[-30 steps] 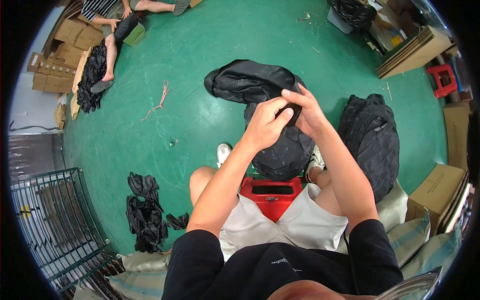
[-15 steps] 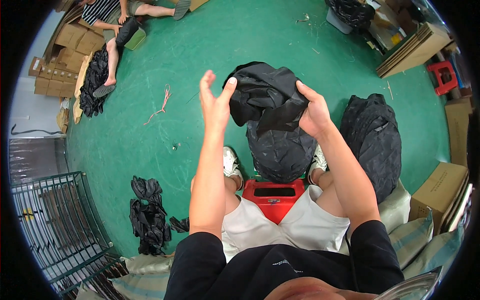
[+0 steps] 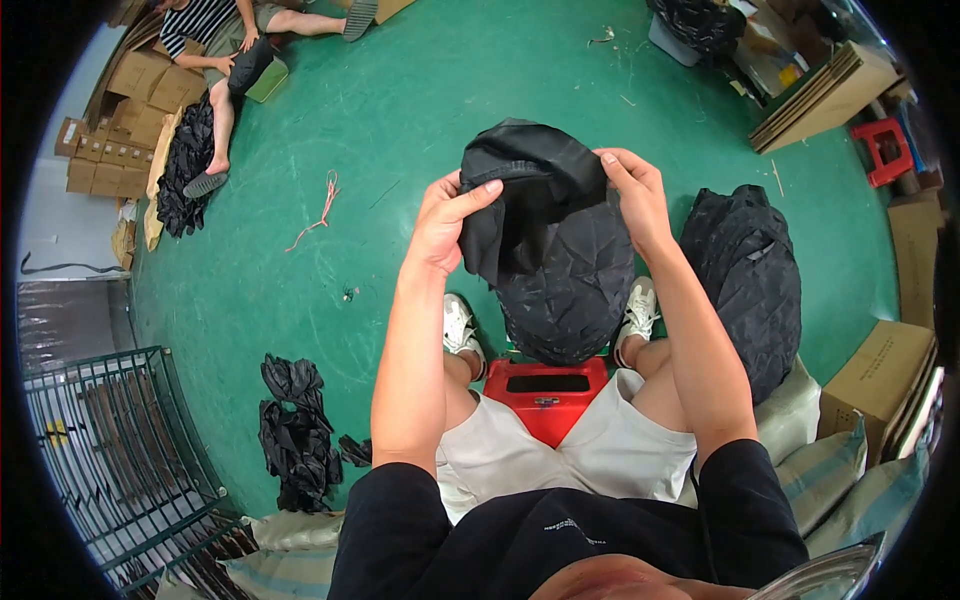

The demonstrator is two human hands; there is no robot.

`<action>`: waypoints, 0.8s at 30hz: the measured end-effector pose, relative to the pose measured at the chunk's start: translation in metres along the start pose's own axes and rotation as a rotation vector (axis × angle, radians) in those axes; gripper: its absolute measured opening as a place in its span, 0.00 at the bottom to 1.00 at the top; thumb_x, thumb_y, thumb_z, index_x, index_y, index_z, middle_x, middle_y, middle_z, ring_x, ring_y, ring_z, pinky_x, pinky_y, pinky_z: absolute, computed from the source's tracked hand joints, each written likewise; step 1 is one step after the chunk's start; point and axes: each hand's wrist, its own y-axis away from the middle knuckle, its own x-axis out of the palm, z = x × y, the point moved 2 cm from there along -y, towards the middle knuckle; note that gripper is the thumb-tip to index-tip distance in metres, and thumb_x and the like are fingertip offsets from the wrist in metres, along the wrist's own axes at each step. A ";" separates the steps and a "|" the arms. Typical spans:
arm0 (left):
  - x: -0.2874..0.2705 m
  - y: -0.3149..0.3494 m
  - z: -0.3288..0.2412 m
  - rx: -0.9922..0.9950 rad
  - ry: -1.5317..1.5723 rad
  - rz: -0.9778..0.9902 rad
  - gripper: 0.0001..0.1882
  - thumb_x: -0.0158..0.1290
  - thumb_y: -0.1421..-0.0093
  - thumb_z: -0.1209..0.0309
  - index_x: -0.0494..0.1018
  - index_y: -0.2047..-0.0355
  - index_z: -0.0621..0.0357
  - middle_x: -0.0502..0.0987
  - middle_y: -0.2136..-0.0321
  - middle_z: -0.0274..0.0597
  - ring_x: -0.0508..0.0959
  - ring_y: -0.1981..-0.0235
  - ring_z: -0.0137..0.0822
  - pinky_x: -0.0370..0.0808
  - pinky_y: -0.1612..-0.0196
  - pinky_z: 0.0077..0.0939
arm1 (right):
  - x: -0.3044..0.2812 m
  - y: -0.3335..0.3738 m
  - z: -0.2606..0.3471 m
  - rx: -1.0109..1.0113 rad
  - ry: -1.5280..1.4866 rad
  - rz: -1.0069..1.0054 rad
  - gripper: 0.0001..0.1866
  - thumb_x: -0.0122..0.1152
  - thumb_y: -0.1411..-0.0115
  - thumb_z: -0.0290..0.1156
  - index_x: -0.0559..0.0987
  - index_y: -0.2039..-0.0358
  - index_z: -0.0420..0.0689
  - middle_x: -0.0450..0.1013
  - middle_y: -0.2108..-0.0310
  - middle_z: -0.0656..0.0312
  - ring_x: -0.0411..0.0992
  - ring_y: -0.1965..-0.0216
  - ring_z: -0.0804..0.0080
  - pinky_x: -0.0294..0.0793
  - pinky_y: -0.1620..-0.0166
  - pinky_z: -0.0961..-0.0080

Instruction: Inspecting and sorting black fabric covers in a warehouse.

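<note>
Between my two hands hangs a thin black fabric piece (image 3: pixel 540 160), gathered with a fold that opens toward me. My left hand (image 3: pixel 442 222) pinches its left edge, thumb on top and fingers mostly hidden behind. On the far right edge, my right hand (image 3: pixel 640 195) grips the cloth between thumb and fingers. Directly below, a rounded heap of the same black fabric (image 3: pixel 570 300) sits between my shoes, partly covered by the held piece. Whether the two are joined I cannot tell.
A red plastic stool (image 3: pixel 545 395) stands under me. To the right lies another large black fabric bundle (image 3: pixel 745 285); crumpled black cloth (image 3: pixel 298 430) lies at left. A seated person (image 3: pixel 215 40) handles black fabric at the far left. Cartons (image 3: pixel 875 385) and a metal rack (image 3: pixel 125 450) flank me.
The fabric has been turned and spread, and a fold now opens toward me. My left hand has shifted slightly right and lower, its fingers closing on the edge; my right has moved slightly up.
</note>
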 end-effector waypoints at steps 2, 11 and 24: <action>0.008 0.001 0.001 0.056 -0.022 -0.008 0.16 0.63 0.44 0.72 0.77 0.55 0.63 0.81 0.60 0.40 0.80 0.61 0.30 0.76 0.54 0.25 | -0.002 0.000 -0.001 0.002 -0.011 -0.047 0.13 0.55 0.33 0.36 0.79 0.59 0.37 0.73 0.66 0.73 0.64 0.64 0.85 0.62 0.59 0.86; 0.023 0.008 0.001 0.179 -0.086 0.008 0.17 0.64 0.45 0.73 0.77 0.56 0.63 0.81 0.62 0.38 0.79 0.61 0.28 0.74 0.53 0.24 | 0.013 0.010 0.020 0.003 0.273 -0.001 0.12 0.66 0.43 0.26 0.79 0.59 0.37 0.77 0.64 0.64 0.73 0.62 0.78 0.73 0.55 0.78; 0.013 0.026 -0.009 -0.012 0.552 0.186 0.30 0.62 0.43 0.61 0.70 0.47 0.70 0.77 0.51 0.56 0.79 0.50 0.49 0.75 0.44 0.45 | -0.037 0.014 0.024 0.286 -0.567 0.568 0.16 0.58 0.35 0.35 0.78 0.59 0.32 0.80 0.63 0.57 0.78 0.63 0.73 0.77 0.55 0.76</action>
